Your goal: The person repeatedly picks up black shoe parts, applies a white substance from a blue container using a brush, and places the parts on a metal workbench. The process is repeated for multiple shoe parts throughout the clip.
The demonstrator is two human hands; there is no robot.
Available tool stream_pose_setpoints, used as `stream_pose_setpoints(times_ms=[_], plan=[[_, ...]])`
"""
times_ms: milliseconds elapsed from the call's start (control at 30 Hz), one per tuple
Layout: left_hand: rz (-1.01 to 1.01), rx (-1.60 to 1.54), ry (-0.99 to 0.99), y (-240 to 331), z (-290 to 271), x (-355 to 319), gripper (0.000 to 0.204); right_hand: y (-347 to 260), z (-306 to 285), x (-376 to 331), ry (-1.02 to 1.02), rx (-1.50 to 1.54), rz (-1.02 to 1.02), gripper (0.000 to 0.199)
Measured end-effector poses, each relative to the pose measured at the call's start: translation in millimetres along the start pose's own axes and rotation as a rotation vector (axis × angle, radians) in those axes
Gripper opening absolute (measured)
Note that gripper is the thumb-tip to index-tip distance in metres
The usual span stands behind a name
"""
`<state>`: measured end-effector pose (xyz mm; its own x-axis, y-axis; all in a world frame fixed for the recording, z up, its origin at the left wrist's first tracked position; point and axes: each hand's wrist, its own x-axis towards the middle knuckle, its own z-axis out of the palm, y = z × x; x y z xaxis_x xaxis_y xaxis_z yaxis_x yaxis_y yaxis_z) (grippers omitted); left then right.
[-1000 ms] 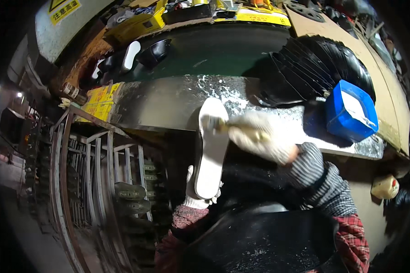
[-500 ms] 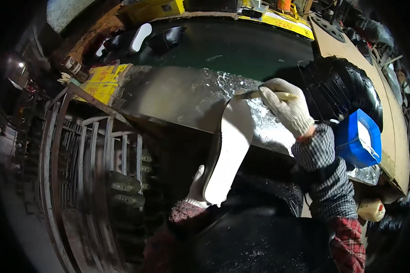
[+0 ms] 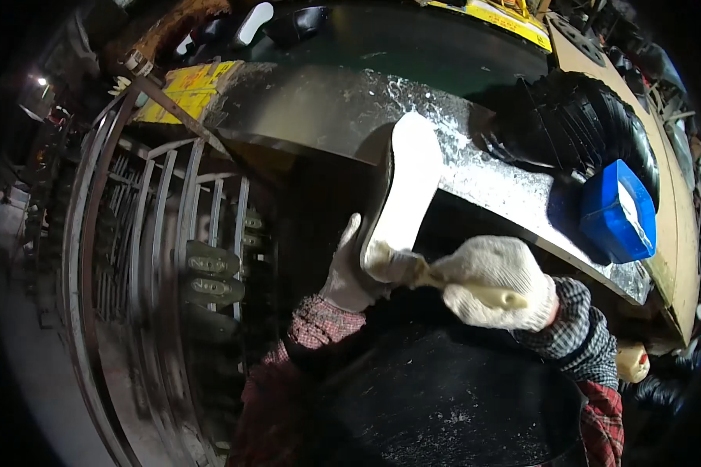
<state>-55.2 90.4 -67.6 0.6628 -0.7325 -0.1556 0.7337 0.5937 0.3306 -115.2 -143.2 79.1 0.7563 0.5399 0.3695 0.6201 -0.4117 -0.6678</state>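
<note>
My left hand (image 3: 349, 272), in a whitish glove, grips a sole-shaped piece (image 3: 413, 179) at its narrow near end. The piece has a white face turned up and a dark side edge, and stands slanted, its wide end over the bench edge. My right hand (image 3: 497, 282), in a cream knit glove, is closed round a flat brush (image 3: 405, 267) with a pale handle. Its bristles touch the white face at the near end. Beyond the right forearm, a blue tub (image 3: 615, 214) holds something white.
A metal bench (image 3: 304, 117) smeared white runs across ahead. A heap of ribbed black pieces (image 3: 588, 128) lies behind the tub. At left stands a metal rack (image 3: 138, 233) with dark sole-shaped pieces (image 3: 213, 265). Another white sole-shaped piece (image 3: 255, 23) and a yellow sheet (image 3: 183, 93) lie farther back.
My right hand has drawn the brush from the far end of the white face down to its near end. The view has tilted slightly downward.
</note>
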Motion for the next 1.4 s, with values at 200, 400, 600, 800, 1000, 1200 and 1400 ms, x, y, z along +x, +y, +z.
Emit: stream_pose_setpoints(times_ms=[200,400,600,800,1000,1200,1400], plan=[[-0.064,-0.255,0.034,-9,-8,5,0.069,-5,-2,-48,0.276,0.531,0.459,0.034],[-0.033,-0.383,0.268,-1,10,-6,0.062,5,11,-17,-0.044,0.32,0.215,0.026],[-0.118,-0.485,0.234,1,-5,-9,0.071,10,-6,-25,-0.05,0.585,0.43,0.028],[-0.295,-0.416,0.242,8,-33,-8,0.091,89,-38,-27,0.383,0.542,0.71,0.032],[-0.309,-0.389,0.015,11,-52,-10,0.087,104,-36,11,0.353,-0.29,0.129,0.025],[-0.299,-0.376,0.078,51,-13,11,0.088,51,2,-19,0.208,-0.167,-0.023,0.023],[0.32,0.191,0.516,111,75,121,0.063,50,-33,-55,0.411,-0.194,0.07,0.039]])
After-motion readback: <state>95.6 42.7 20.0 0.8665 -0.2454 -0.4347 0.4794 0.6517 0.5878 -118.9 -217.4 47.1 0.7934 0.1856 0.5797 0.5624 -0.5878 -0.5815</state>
